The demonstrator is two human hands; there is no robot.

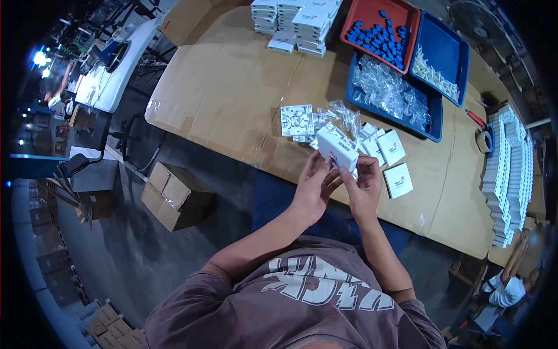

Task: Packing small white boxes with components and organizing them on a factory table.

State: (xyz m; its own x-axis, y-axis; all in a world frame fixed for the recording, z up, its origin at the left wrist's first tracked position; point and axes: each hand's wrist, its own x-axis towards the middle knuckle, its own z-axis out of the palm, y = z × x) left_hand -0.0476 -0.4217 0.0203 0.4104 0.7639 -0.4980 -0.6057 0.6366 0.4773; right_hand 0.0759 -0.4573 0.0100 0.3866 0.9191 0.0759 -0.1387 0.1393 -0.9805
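Observation:
A white square plastic box (338, 148) is held up over the table's near edge between my two hands. My left hand (314, 187) is closed on its left lower side, with the fingertips along the edge. From the right, my right hand (365, 185) pinches the same box with thumb and fingers. Just beyond lies an open white plastic base (297, 120), its inner moulding facing up. Crumpled clear plastic bags (347, 116) lie behind the held box. To its right are white square covers (399, 180), several of them overlapping. My hands partly hide some white pieces beneath.
Stacked white boxes (314, 17) stand at the far edge. A red tray (414, 47) holds small blue parts; a blue tray (463, 64) holds white pieces, another blue tray (433, 129) clear bags. Tall white stacks (504, 174) line the right. A cardboard box (168, 195) sits on the floor.

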